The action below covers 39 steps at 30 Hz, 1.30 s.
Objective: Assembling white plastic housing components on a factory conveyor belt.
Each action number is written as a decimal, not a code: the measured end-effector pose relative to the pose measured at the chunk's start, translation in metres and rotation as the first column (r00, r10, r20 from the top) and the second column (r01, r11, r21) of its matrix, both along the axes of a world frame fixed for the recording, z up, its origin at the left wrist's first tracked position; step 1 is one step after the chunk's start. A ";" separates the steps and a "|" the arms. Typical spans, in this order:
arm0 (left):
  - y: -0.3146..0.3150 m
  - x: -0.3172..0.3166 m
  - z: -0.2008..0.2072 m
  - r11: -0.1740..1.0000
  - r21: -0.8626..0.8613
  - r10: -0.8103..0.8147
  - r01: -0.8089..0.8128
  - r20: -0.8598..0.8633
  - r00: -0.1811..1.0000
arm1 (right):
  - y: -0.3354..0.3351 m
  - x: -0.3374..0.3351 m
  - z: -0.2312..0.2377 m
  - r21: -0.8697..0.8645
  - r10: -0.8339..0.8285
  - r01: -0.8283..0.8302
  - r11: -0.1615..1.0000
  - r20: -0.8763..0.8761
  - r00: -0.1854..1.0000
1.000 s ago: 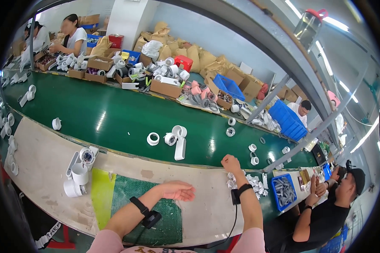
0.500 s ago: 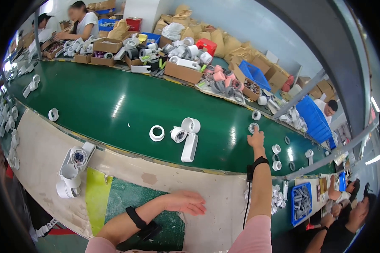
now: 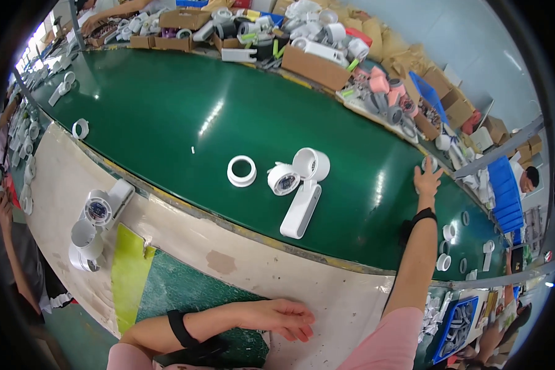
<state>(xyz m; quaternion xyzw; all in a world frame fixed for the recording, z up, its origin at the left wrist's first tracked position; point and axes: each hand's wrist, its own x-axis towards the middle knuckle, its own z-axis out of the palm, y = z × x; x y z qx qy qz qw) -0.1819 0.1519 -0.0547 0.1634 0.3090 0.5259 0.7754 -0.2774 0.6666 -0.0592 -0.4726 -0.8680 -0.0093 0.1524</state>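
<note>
- the right hand [image 3: 427, 180] stretches far out over the green belt [image 3: 154, 142], fingers spread, at a white round part [image 3: 433, 163] near the belt's far edge.
- the fingertips look to be on that part, though it is small and half covered; i cannot tell whether they grasp it.
- the left hand [image 3: 283, 317] is empty and slack, fingers loosely bent, palm clenched on nothing, above the pale bench [image 3: 345, 302] just beside the green mat [image 3: 185, 287].
- each wrist wears a dark band; the one on the left wrist [image 3: 182, 328] shows best.
- mid-belt, a cup [image 3: 311, 165], a round piece [image 3: 283, 180] and a handle [image 3: 300, 211] sit in a close group, the handle slanting toward the near edge.
- a white ring [image 3: 242, 181] lies just left of them, apart, with a tiny white scrap [image 3: 192, 150] beyond it.
- a similar white group [image 3: 87, 239] stands on the bench, left of a yellow-green sheet [image 3: 129, 271].
- right of the right forearm, a blue tray [image 3: 439, 354] holds grey pieces.
- across the belt are open cartons [image 3: 314, 66], pink parts [image 3: 380, 84] and a blue crate [image 3: 505, 194], near a co-worker [image 3: 529, 179].
</note>
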 end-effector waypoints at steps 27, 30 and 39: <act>0.009 0.040 0.027 0.822 0.348 0.509 -0.450 -0.098 0.855 | -0.439 0.268 0.076 0.037 0.620 -0.665 0.746 -0.403 0.673; -0.003 0.045 0.056 0.773 0.336 0.573 -0.539 -0.002 0.820 | -0.445 0.300 0.058 -0.048 0.504 -0.538 0.842 -0.288 0.814; -0.037 0.051 0.111 0.813 0.454 0.492 -0.364 -0.201 0.847 | -0.373 0.349 0.048 -0.199 0.247 -0.391 0.899 -0.508 0.825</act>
